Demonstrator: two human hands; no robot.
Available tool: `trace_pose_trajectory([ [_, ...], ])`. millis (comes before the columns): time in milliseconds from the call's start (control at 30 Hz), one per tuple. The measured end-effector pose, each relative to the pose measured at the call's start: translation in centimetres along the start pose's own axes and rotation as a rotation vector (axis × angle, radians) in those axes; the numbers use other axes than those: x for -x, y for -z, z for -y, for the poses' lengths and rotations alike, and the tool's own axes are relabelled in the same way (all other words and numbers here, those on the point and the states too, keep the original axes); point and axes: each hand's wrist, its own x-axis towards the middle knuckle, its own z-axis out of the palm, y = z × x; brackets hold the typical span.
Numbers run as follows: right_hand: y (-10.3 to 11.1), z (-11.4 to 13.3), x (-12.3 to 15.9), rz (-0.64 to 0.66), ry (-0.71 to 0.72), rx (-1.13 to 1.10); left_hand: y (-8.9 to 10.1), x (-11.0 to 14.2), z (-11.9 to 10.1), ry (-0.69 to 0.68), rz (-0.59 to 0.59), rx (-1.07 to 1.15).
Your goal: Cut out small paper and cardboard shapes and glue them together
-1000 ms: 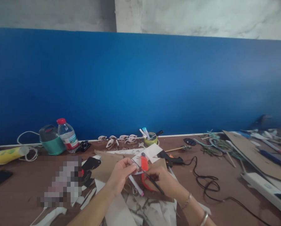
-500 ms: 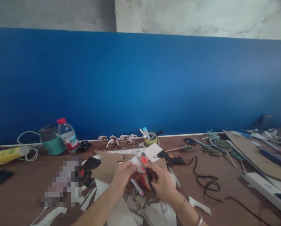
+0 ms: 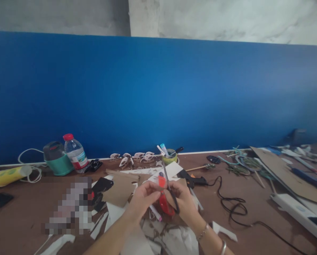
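Note:
My left hand [image 3: 147,195] is closed in a pinch, its fingertips meeting those of my right hand. The small piece of white paper seen in it a moment ago is now hidden by the fingers. My right hand [image 3: 184,199] is closed round dark-handled scissors [image 3: 172,194], whose blades point up and away. Just beyond and below the fingertips is a bright red-orange object [image 3: 165,206], partly covered by the hands; its kind is unclear. A white marker with a pink end [image 3: 155,213] lies under my left hand. White paper scraps [image 3: 174,233] lie below the hands.
White leaf-shaped cutouts [image 3: 139,156] line the back edge beside a yellow-green cup [image 3: 170,159] of pens. A black glue gun [image 3: 194,180] trails its cable rightward to a white power strip [image 3: 299,212]. A water bottle [image 3: 75,156] and cardboard [image 3: 288,173] flank the work area.
The scissors have swung from lying slantwise to nearly upright in my right hand. Both hands have come together, and the white paper piece has gone out of sight between the fingers.

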Motion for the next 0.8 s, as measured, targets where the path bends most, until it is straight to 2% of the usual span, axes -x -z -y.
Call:
trace_pose_trajectory([
  [167, -0.3, -0.1, 0.0, 0.104, -0.163, -0.070, -0.1, 0.0, 0.6, 0.001, -0.063, 0.016],
  [333, -0.3, -0.1, 0.0, 0.147, -0.176, -0.071, -0.1, -0.1, 0.9, -0.003, -0.104, 0.067],
  [467, -0.1, -0.7, 0.1, 0.193, -0.122, -0.036, -0.1, -0.2, 0.5, -0.074, -0.173, 0.128],
  [533, 0.1, -1.2, 0.1, 0.206, -0.062, 0.062, -0.1, -0.1, 0.2, -0.095, -0.208, 0.160],
  [700, 0.7, -1.4, 0.3, 0.149, 0.120, 0.482, -0.1, 0.0, -0.4, -0.073, -0.244, 0.218],
  [800, 1.0, -1.0, 0.3, 0.136, 0.152, 0.667, 0.2, -0.2, -0.4, -0.091, -0.246, 0.202],
])
